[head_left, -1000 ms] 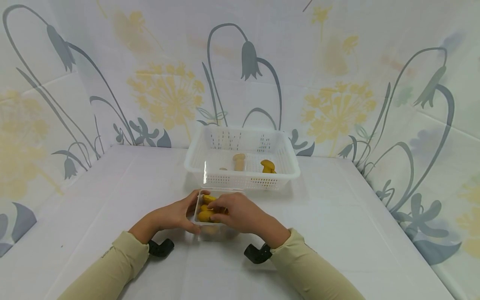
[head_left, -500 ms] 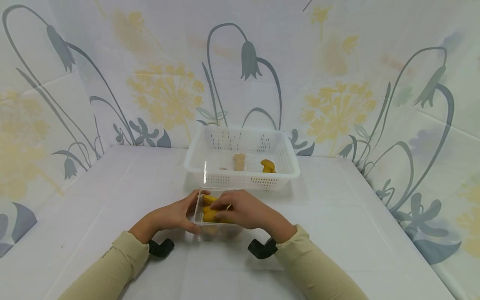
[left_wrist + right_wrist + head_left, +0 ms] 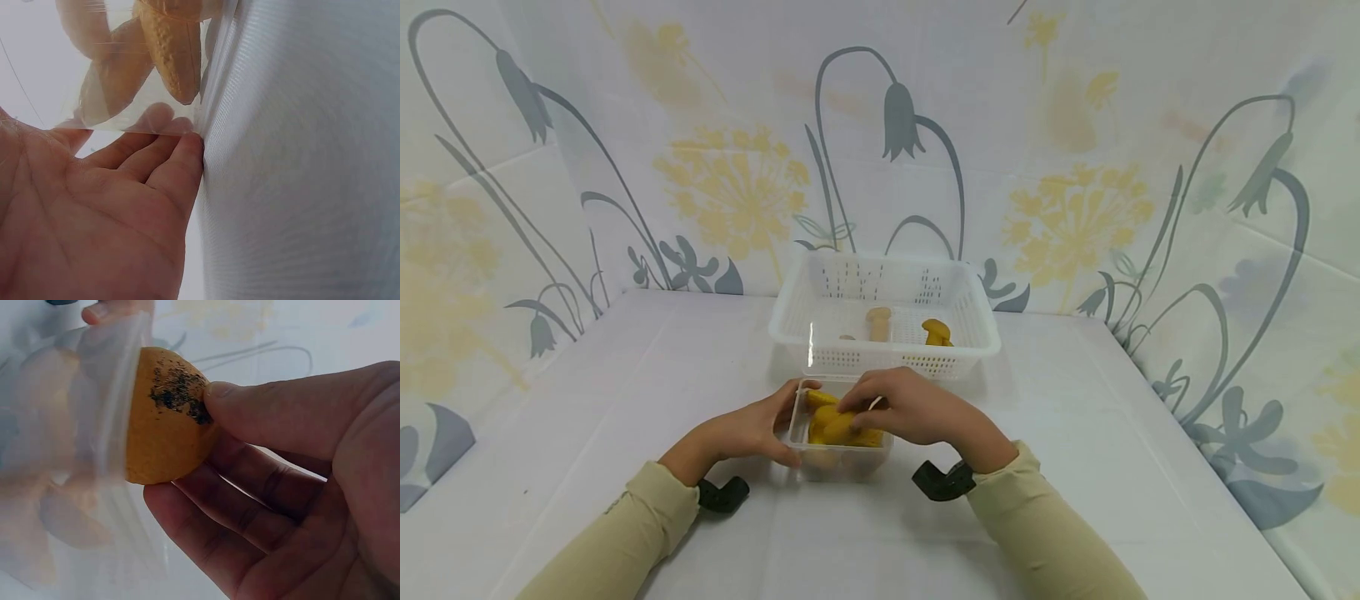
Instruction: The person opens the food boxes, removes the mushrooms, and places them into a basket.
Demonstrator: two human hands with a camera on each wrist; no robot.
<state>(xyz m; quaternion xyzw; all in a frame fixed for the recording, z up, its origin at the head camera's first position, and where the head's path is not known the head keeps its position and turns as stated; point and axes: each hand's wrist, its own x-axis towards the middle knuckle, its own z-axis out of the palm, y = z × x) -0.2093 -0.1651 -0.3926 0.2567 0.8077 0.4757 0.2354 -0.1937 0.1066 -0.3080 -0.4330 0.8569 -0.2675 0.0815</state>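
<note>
A clear plastic box [image 3: 801, 462] stands on the table before me, filled with yellow mushrooms [image 3: 822, 398] and paler pieces below. My left hand [image 3: 745, 432] holds its left side, thumb at the near corner and fingers toward the far one; the left wrist view shows the fingertips [image 3: 187, 147] against the box's lower edge. Between thumb and fingers, my right hand [image 3: 917, 410] pinches a yellow mushroom [image 3: 165, 434] with a black speckled patch. That mushroom is at the box's rim, partly behind the wall in the right wrist view.
Just behind the box is a white perforated basket [image 3: 880, 360]. Inside it lie a beige mushroom [image 3: 878, 325] and a yellow mushroom [image 3: 935, 332], with a small pale piece partly hidden by the front wall. A flowered cloth [image 3: 880, 125] hangs behind the table.
My right hand has shifted up and to the right, and the yellow mushroom in its fingers now shows more above the others. The left hand and the box have stayed in place.
</note>
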